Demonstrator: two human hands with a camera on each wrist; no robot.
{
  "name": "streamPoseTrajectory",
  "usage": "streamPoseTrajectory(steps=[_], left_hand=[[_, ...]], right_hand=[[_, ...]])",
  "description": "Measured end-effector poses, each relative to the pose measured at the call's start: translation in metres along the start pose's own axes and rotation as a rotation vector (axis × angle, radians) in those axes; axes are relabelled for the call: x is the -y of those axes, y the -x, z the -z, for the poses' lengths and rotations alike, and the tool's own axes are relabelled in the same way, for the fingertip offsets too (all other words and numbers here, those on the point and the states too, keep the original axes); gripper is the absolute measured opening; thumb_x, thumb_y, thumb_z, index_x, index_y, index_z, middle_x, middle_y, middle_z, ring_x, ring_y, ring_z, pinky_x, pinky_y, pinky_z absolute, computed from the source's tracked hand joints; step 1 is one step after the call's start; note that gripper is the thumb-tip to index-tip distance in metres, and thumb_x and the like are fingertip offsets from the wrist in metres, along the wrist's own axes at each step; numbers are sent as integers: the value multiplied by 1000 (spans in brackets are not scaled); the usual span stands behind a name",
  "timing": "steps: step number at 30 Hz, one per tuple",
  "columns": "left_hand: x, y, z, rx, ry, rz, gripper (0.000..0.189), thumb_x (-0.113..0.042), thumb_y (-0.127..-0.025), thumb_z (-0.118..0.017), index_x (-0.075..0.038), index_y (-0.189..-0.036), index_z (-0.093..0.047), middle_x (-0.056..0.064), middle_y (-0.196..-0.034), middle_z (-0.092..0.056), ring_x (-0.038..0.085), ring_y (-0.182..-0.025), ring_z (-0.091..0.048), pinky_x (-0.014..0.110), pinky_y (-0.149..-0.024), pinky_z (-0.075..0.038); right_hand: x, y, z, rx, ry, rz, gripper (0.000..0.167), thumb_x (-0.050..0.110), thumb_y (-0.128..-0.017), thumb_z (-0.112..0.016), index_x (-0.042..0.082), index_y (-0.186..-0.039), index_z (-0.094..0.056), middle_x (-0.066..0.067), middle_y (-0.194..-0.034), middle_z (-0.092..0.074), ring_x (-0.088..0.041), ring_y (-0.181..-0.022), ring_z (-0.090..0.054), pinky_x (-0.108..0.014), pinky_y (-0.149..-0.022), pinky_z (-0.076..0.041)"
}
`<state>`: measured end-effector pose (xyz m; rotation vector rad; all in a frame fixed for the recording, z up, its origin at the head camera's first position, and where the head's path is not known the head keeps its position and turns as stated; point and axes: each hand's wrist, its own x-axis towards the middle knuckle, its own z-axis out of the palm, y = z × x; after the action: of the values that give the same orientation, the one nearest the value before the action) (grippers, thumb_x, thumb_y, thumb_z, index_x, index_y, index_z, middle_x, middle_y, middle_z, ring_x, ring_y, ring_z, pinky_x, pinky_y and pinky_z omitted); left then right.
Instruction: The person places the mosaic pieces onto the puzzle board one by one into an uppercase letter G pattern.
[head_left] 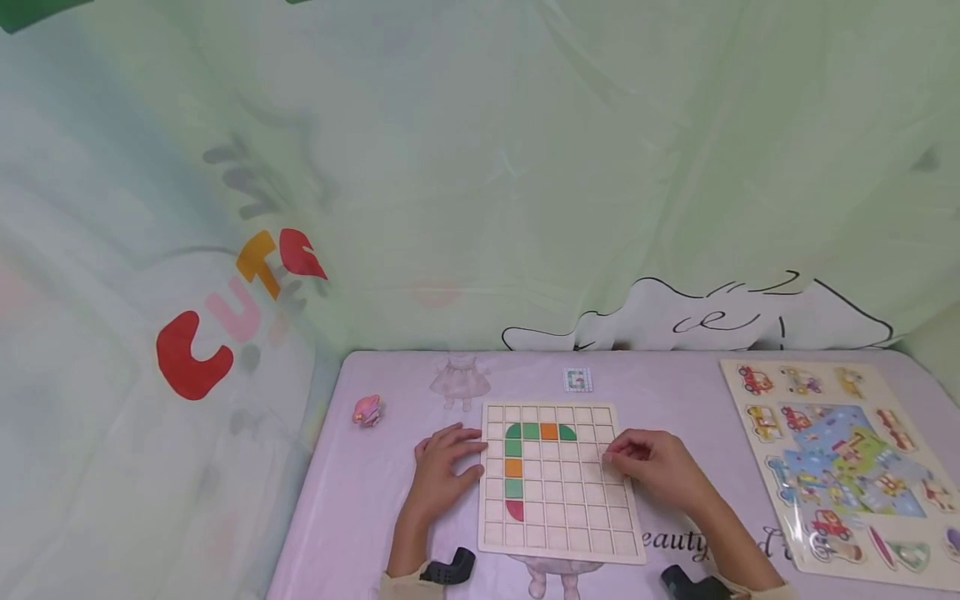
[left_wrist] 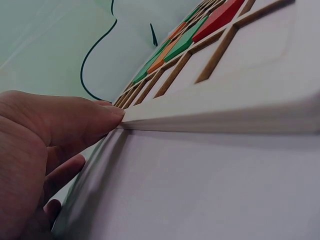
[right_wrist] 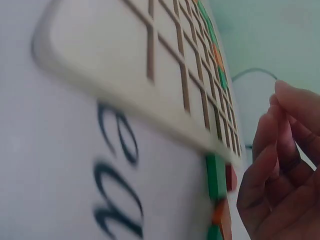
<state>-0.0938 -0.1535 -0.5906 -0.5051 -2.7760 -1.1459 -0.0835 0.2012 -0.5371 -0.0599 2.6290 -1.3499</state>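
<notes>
Left hand (head_left: pixel 444 465), fingers relaxed, should steady the board (head_left: pixel 558 493); right grip (head_left: pixel 658 467), fingertips together on nothing visible, should part above loose pieces (right_wrist: pixel 216 181).

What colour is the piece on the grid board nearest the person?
Red; the piece shows best in the head view.

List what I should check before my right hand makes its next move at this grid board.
1. Grid board flat on the table: ok.
2. Left hand touching the board's left edge: ok.
3. Eight placed pieces within their cells: ok.
4. Loose pieces available beside the board's right edge: ok, green, red and orange show.
5. Right hand holding a piece: cannot tell, none shows.
6. Small card beyond the board uncovered: ok.
</notes>
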Motion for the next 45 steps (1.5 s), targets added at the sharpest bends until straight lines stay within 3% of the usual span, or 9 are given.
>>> streamPoseTrajectory(steps=[4,9,20,29,37,45], left_hand=[[0,0,0,-2,-1,-4,31,-17,-86,-78,-20,-117,-77,-3,-133,-69,28,-141,-49,63,-107,-25],[1,0,0,0,8,-1,31,-17,-86,-78,-20,-117,-77,-3,-133,-69,29,-141,-49,63,-107,-24],[-1,0,1,-1,19,2,31,-16,-86,-78,-20,-117,-77,-3,-133,-69,30,-141,-48,64,-107,-23],[-1,0,0,-3,12,-7,31,-16,-85,-78,-19,-116,-77,-2,-133,-69,30,-141,-49,63,-107,-24],[0,0,-1,-5,9,5,31,-15,-85,-78,-20,-116,-78,-2,-132,-69,30,-140,-49,65,-106,-24],[1,0,-2,-9,5,-6,32,-14,-85,-78,-21,-116,-78,-2,-132,-69,29,-140,-49,64,-106,-24]], right_hand=[[-12,1,17,-74,115,-17,10,25,-90,-77,15,-93,-75,2,-77,-66,-11,-70,-54,-23,-59,-45],[-22,4,30,-95,196,-55,19,29,-91,-76,12,-100,-75,0,-86,-68,-16,-79,-55,-22,-63,-46],[-43,1,34,-2,243,-67,30,38,-83,-83,18,-104,-77,0,-94,-67,-18,-85,-53,-26,-68,-42],[-41,1,33,11,266,-17,26,34,-73,-90,21,-91,-77,2,-94,-66,-16,-83,-51,-26,-70,-39],[-39,0,34,38,260,8,25,29,-74,-90,17,-91,-75,1,-94,-63,-16,-83,-50,-26,-69,-37],[-35,4,37,62,223,-29,27,30,-76,-88,15,-90,-70,-1,-93,-60,-17,-85,-50,-26,-69,-37]])
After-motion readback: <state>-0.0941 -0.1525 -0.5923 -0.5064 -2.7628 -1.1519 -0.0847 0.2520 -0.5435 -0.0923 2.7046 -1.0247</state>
